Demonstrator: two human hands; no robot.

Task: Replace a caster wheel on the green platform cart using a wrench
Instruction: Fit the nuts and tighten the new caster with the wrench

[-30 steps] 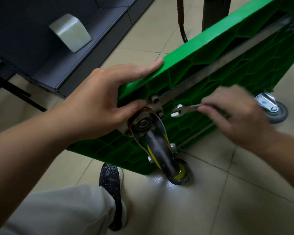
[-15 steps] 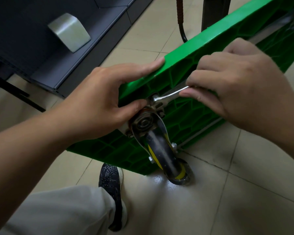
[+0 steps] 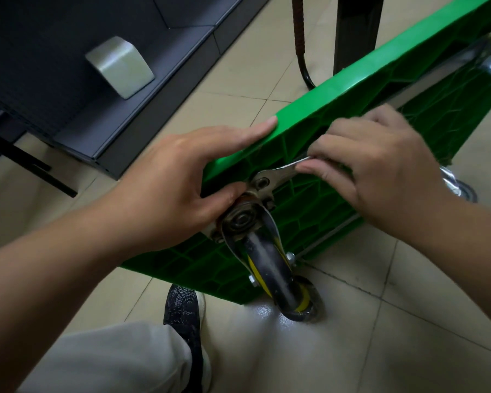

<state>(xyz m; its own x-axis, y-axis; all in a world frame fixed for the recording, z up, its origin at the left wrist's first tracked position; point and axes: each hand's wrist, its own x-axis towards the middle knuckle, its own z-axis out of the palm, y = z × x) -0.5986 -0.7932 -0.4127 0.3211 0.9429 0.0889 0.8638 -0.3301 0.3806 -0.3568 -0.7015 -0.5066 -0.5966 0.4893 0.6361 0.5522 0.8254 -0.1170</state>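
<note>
Left hand (image 3: 176,177) grips the tipped green plastic cart (image 3: 338,89) by its black-and-yellow caster wheel (image 3: 270,268); right hand (image 3: 380,165) pinches the silver wrench (image 3: 278,174) on a bolt.

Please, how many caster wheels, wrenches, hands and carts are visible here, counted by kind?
Caster wheels: 2, a black-and-yellow caster wheel and a grey caster wheel
Wrenches: 1, a silver metal wrench
Hands: 2, the left hand and the right hand
Carts: 1, a green plastic platform cart
Total: 6
</note>
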